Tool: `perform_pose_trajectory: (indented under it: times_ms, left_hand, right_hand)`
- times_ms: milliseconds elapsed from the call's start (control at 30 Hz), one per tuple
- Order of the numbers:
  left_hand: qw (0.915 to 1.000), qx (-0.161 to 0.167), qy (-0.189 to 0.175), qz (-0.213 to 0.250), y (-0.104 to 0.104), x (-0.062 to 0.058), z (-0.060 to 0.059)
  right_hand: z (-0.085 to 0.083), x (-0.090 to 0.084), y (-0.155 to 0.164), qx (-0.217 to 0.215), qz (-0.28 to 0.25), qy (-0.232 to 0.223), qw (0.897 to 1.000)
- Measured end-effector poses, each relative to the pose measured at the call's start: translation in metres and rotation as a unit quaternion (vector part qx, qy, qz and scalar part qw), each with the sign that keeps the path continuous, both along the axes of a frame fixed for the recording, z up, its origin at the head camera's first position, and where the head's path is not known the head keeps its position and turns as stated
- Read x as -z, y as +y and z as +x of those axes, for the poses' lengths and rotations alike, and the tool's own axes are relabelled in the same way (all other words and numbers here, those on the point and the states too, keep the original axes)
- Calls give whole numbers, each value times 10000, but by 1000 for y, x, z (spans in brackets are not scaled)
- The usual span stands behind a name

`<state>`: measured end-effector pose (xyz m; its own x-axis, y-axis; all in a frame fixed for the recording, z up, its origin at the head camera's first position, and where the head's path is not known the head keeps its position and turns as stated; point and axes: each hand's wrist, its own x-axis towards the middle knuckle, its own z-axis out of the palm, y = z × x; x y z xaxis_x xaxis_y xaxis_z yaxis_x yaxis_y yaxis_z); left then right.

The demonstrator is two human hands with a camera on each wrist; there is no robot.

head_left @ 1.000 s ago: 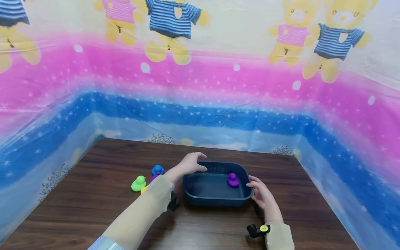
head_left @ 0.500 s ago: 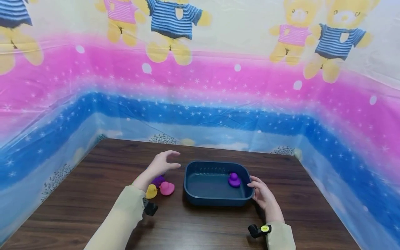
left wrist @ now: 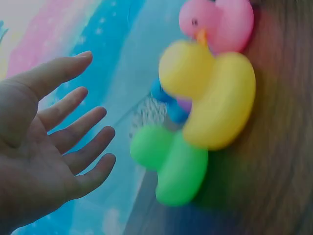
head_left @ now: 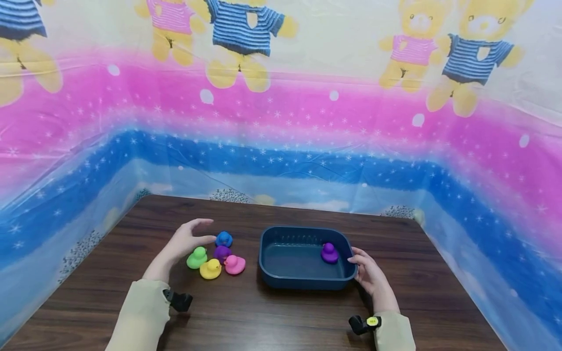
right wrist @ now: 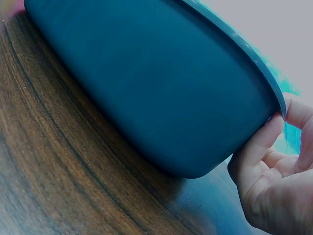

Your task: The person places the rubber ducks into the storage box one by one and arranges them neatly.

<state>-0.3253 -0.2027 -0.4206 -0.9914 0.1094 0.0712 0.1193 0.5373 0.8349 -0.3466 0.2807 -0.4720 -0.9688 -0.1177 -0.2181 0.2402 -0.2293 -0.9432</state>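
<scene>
A dark blue basin [head_left: 281,280] stands mid-table with a purple duck [head_left: 328,253] inside at its right end. My right hand [head_left: 359,261] holds the basin's right rim; in the right wrist view its fingers [right wrist: 264,147] pinch the rim of the basin [right wrist: 146,83]. My left hand [head_left: 203,233] hovers open, fingers spread, just above and left of a cluster of ducks: green [head_left: 196,258], blue [head_left: 224,239], purple [head_left: 221,252], yellow [head_left: 210,269], pink [head_left: 234,264]. The left wrist view shows the open palm [left wrist: 44,156] beside the green duck [left wrist: 173,169], yellow duck [left wrist: 215,98] and pink duck [left wrist: 220,22].
The dark wooden table [head_left: 281,317] is walled on three sides by a plastic sheet [head_left: 281,122] printed with bears, pink and blue bands. Bare wood lies in front of the basin and at the table's far edge.
My left hand has drawn back from over the basin's far left corner to the left, above the duck cluster, uncovering the ducks. The right hand and basin have stayed put.
</scene>
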Motion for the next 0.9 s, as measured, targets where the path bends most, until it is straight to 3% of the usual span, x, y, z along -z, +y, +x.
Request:
perform_pose_trajectory:
  times_ms: [300,700,900]
  left_hand:
    - [9995,-147,-271,27,-22,20,11]
    - [9979,132,-627,76,-31,35,14]
    - [9979,204,-609,-13,-34,41,14]
  right_hand:
    - [0,1,-1,7,11,14,10000]
    - [1,2,1,46,62,-19,10000]
    - [1,1,0,8,25,-4,10000]
